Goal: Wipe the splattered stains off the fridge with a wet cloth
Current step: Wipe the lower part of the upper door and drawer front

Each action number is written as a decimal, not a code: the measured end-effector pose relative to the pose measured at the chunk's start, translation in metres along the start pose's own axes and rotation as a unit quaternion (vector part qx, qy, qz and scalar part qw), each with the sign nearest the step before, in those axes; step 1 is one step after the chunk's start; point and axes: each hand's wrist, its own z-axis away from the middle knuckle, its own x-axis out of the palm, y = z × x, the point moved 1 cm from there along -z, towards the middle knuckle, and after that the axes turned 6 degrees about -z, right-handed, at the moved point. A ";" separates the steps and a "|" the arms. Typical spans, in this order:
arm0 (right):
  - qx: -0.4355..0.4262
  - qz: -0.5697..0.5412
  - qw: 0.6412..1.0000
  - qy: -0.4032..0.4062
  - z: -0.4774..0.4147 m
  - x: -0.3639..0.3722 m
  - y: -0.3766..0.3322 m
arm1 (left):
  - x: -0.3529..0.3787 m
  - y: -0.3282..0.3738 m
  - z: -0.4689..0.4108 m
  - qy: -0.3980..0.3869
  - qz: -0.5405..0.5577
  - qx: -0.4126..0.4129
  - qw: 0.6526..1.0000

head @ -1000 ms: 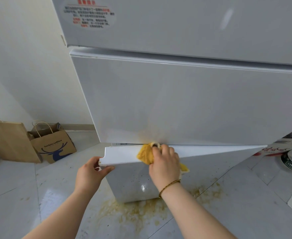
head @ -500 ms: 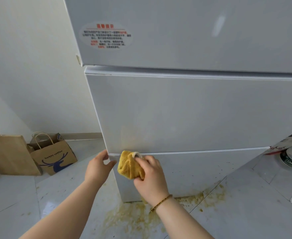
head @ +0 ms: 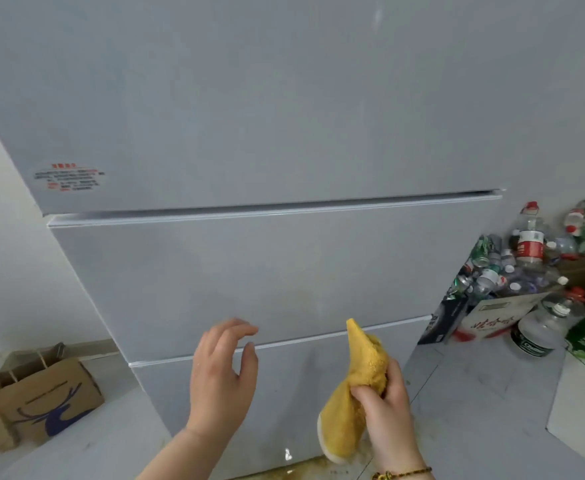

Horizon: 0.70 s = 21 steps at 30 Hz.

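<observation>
The white fridge (head: 284, 265) fills the view, all its doors and drawers shut. A faint yellowish smear shows low on the middle door, just above the bottom drawer seam. My right hand (head: 384, 407) is shut on a yellow cloth (head: 357, 389), held off the fridge in front of the bottom drawer. One corner of the cloth points up and the rest hangs below my fist. My left hand (head: 222, 372) hovers open with fingers spread, just in front of the seam above the bottom drawer, touching nothing.
Yellow-brown spill marks (head: 305, 471) lie on the floor at the fridge's foot. A brown paper bag (head: 47, 396) stands at the left by the wall. Boxes crammed with plastic bottles (head: 526, 268) stand to the right of the fridge.
The bottom drawer went from pulled out to shut. My right hand lifted the cloth off the fridge and moved right. My left hand let go of the drawer edge and opened. The view swung up and right.
</observation>
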 end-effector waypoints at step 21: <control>-0.010 -0.054 0.995 -0.081 -0.175 -0.230 -0.093 | 0.212 0.222 -0.065 -0.008 -0.366 0.190 0.911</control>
